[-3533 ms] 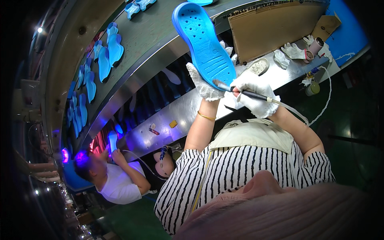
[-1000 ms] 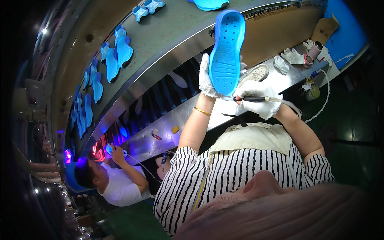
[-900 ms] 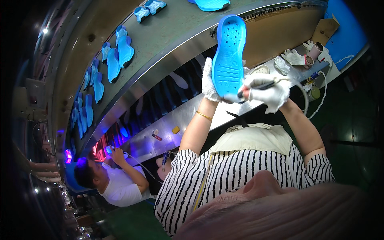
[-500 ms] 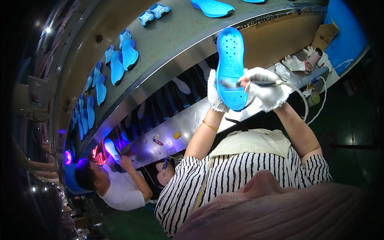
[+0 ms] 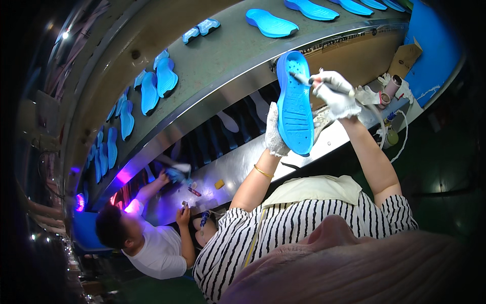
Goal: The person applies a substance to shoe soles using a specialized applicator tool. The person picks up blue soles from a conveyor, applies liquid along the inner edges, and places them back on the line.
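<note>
My left hand [image 5: 275, 133], in a white knit glove, is closed on the edge of a bright blue shoe sole [image 5: 295, 116]. The sole stands nearly upright, its inner face toward me, with small holes at the toe end and ridges lower down. A brush [image 5: 302, 79] is gripped in my gloved right hand [image 5: 335, 95], its tip at the holed toe part. A pale hose [image 5: 383, 124] hangs behind that hand. Part of the right fingers' grip is blurred.
Blue soles [image 5: 273, 24] and smaller blue shoe parts lie on the curved conveyor [image 5: 223, 55]. Below runs a metal ledge [image 5: 243, 164] with a yellow block [image 5: 219, 184]. Gloves and a thread spool [image 5: 393, 85] sit at right. A co-worker [image 5: 152, 243] works at left.
The brush has gone from the heel part up to the toe part of the sole. My left hand still holds the sole. The co-worker's arm now reaches out over the ledge.
</note>
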A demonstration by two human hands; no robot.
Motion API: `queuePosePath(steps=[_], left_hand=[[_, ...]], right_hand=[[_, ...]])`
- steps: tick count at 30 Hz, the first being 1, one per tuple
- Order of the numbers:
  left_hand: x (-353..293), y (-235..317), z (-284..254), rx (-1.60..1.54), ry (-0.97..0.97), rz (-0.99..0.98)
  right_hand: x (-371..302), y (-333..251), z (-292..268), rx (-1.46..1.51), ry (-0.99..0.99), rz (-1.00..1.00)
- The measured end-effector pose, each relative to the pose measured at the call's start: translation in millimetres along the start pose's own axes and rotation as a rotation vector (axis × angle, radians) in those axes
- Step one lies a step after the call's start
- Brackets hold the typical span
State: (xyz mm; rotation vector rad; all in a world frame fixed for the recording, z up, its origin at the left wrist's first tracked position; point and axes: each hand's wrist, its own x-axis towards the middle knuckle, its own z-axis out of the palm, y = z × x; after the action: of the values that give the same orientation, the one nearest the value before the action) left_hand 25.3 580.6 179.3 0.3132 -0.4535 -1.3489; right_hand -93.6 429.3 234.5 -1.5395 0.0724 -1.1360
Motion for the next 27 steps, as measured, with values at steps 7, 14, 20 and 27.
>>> queuePosePath(steps=[7, 14, 20, 27], left_hand=[[-1.1, 14.1, -13.6, 0.217, 0.209, 0.111], [-0.6, 29.1, 17.3, 0.422, 0.171, 0.194], [44.1, 106.9, 56.1, 0.170, -0.083, 0.374], [59.8, 170.7, 48.9, 2.870, 0.323, 0.298]], right_hand=[[-23.0, -20.3, -7.5, -0.127, -0.290, -0.189], [4.0, -55.7, -15.1, -0.631, -0.527, -0.639], [-16.3, -71.9, -14.9, -0.498, -0.319, -0.437], [-28.0, -64.7, -12.2, -0.419, -0.312, -0.339]])
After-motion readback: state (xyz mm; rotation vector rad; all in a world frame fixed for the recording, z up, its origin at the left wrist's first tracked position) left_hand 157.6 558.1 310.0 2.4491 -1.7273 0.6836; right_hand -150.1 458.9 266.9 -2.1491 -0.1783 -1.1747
